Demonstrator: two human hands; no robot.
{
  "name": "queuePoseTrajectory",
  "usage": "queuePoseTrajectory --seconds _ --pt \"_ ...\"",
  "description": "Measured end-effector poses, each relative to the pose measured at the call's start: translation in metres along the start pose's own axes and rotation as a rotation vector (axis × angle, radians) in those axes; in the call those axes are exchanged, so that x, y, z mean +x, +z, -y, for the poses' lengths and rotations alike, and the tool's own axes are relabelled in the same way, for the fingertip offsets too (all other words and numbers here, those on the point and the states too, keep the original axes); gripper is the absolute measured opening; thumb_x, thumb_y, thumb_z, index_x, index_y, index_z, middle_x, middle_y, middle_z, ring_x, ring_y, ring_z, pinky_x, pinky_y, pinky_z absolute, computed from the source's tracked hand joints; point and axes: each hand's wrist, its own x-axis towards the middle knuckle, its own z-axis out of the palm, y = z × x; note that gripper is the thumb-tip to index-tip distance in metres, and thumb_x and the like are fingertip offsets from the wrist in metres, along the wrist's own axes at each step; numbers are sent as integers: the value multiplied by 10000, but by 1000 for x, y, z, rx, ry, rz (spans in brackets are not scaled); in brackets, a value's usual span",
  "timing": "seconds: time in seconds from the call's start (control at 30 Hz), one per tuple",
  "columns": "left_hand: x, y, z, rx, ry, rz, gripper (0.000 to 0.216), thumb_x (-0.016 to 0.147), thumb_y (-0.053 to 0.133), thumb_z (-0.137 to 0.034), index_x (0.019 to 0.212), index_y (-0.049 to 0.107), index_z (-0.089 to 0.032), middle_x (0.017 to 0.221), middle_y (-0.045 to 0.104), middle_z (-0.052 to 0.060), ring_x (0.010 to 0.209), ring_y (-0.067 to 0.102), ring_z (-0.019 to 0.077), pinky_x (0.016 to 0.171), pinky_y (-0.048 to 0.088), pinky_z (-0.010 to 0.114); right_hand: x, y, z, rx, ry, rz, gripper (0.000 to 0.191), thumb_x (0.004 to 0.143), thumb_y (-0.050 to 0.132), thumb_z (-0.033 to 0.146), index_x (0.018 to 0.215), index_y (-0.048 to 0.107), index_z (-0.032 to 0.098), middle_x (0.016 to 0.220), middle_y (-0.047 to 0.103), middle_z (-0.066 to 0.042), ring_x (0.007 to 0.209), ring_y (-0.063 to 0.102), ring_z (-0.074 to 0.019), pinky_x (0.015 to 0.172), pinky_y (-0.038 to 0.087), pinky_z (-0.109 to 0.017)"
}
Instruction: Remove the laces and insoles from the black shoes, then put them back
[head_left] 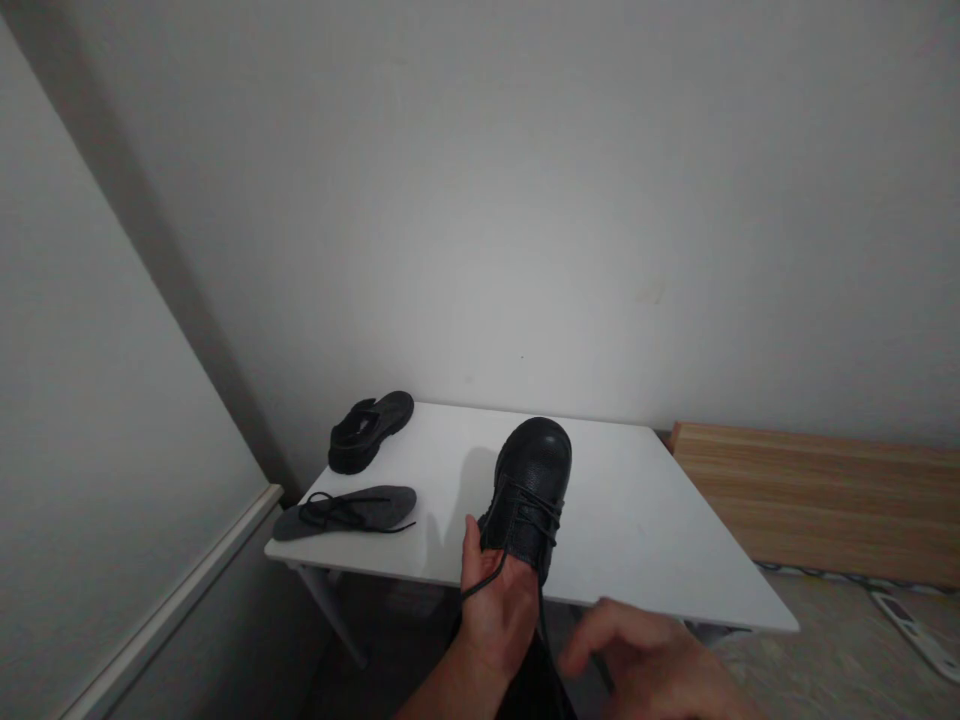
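Observation:
A black lace-up leather shoe [534,470] is held above the table's near edge, toe pointing away from me. My left hand [499,610] has its fingers inside the shoe's opening, with the thumb up along the outer left side. The shoe's laces [536,512] are threaded across the top; one loose end crosses my left palm and another hangs down on the right. At the lower right, my right hand [652,660] is slightly blurred, its fingers loosely bent and apart from the shoe. Nothing shows in it.
On the white table [637,530], a second black shoe [371,430] stands at the back left. Nearer lies a grey insole [390,505] with a black shoelace [330,512] on it. Walls bound the back and left. A wooden panel [810,500] and a white power strip [911,630] are at right.

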Motion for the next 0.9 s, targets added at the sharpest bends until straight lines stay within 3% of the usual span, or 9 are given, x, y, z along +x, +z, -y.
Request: queuePoseTrajectory --seconds 0.1,0.17,0.27,0.37,0.53,0.67,0.8,0.9 --pt "-1 1 1 -19 73 31 509 792 502 -510 1027 651 -83 956 678 141 983 597 275 921 409 397 9 11 -18 -255 194 -261 272 875 444 435 901 640 249 847 608 -41 577 561 -121 521 426 -248" --pt "-1 0 3 -22 82 59 488 793 509 -490 1029 654 -89 995 672 144 1034 574 279 956 383 404 18 20 -30 -505 303 -343 222 877 457 368 1005 590 245 896 588 -41 581 564 -128 558 444 -273" --pt "-2 -6 7 -10 43 83 462 781 531 -475 1004 670 -95 1010 670 142 1086 548 286 983 365 401 31 29 -41 -732 358 -354 236 867 451 336 1054 534 219 939 560 -56 675 600 -177 595 462 -309" --pt "-3 -13 11 -3 44 50 415 761 569 -454 967 686 -113 992 680 121 1091 549 281 995 359 388 39 32 -39 -782 414 -283 135 846 439 271 925 534 215 905 527 -45 685 597 -183 571 447 -299" --pt "-2 -22 16 44 45 10 391 699 658 -429 948 692 -129 1007 682 92 1075 558 258 983 367 340 42 27 -17 -535 429 -132 53 764 477 169 734 500 206 846 495 -15 699 555 -143 620 423 -264" --pt "-3 -23 17 61 -5 71 432 709 637 -489 907 699 -110 885 694 99 982 594 270 917 406 361 36 18 -6 -269 379 -76 65 769 496 155 788 530 208 825 541 8 710 523 -117 617 400 -222" --pt "-3 -23 12 39 -32 91 460 774 547 -526 881 700 -106 768 688 90 809 628 242 854 429 379 23 5 -6 -145 418 -5 83 796 525 240 840 590 214 712 539 29 631 469 -111 564 368 -216" --pt "-1 -21 6 22 -59 45 473 788 517 -541 889 697 -115 826 698 103 892 620 258 886 417 385 7 -5 -8 -45 466 -52 163 788 554 358 784 603 203 705 548 9 647 488 -132 581 403 -236"
